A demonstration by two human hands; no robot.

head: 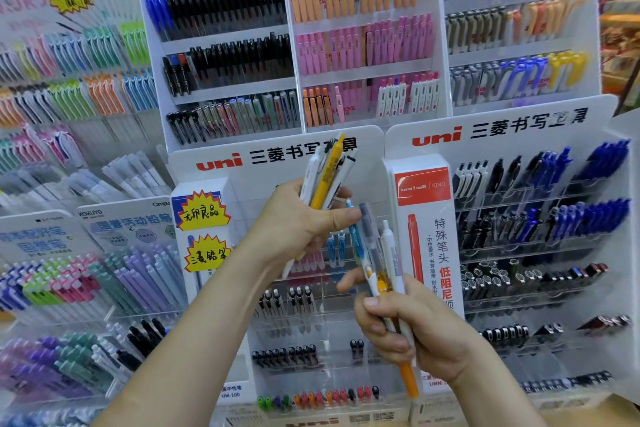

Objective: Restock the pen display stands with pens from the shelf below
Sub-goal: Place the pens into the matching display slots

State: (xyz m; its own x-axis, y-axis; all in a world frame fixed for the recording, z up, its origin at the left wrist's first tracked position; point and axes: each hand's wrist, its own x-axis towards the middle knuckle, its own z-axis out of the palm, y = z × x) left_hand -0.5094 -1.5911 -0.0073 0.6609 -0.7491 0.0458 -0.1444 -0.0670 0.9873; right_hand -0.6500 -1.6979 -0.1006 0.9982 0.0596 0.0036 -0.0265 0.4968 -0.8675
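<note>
Through the head camera, in the centre of the frame, your left hand (304,222) is gripping a fan of pens (327,177). A yellow pen (330,163) is standing among white ones. Your fingers are curling round the barrels and your thumb is pressing across the front.

Lower and to the right, your right hand (415,326) is clutching a second bunch (388,253), with fingers wrapping the lower barrels and the thumb lying over them. An orange pen (408,378) is poking out beneath the palm. The top of this bunch is reaching up beside your left thumb, though I cannot tell whether the two bunches are touching.

Behind both hands, the middle uni stand (221,163) is showing thinly filled tiers, and that is probably where this stock is going. The shelf below is lying outside the picture.

You seem to be sorting pens by type between your hands. To do that well:
- Be matching each pen's body and clip colour to a row before letting go.
- Be drawing out one pen at a time with thumb and forefinger, with the other fingers pinning the rest.
- Be seating each pen the same way round as its neighbours.

The orange pen is hanging lowest in the right-hand bunch, so it is the likeliest to slip. Be tightening your hold on it, or place it first.
</note>
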